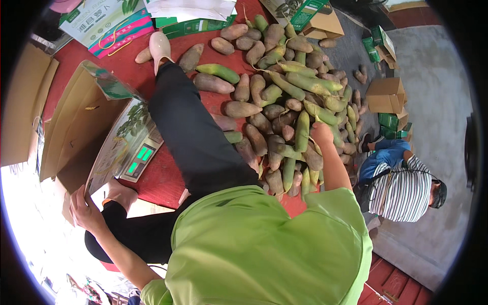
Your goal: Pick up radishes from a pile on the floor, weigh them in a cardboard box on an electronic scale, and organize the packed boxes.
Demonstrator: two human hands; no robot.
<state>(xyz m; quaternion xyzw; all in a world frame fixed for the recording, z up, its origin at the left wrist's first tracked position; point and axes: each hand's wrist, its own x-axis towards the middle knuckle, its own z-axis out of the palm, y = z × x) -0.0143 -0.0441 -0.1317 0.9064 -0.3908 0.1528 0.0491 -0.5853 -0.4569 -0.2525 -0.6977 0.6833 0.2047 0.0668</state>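
I sit on a red mat (127, 66) with one dark-trousered leg stretched toward a pile of long green and purplish radishes (284, 96). My right hand (321, 133) reaches into the near side of the pile and closes around one green radish (302, 131). My left hand (85, 208) grips the lower edge of an open cardboard box (76, 132) that rests on a digital scale (140, 157) at my left. A pale slipper (160, 47) is on my outstretched foot.
Printed cartons (112, 23) and green boxes (195, 26) lie at the far edge of the mat. At the right, on grey concrete, another person in a striped shirt (401, 188) crouches among small cardboard and green boxes (386, 96). Flat cardboard (23, 107) stands at far left.
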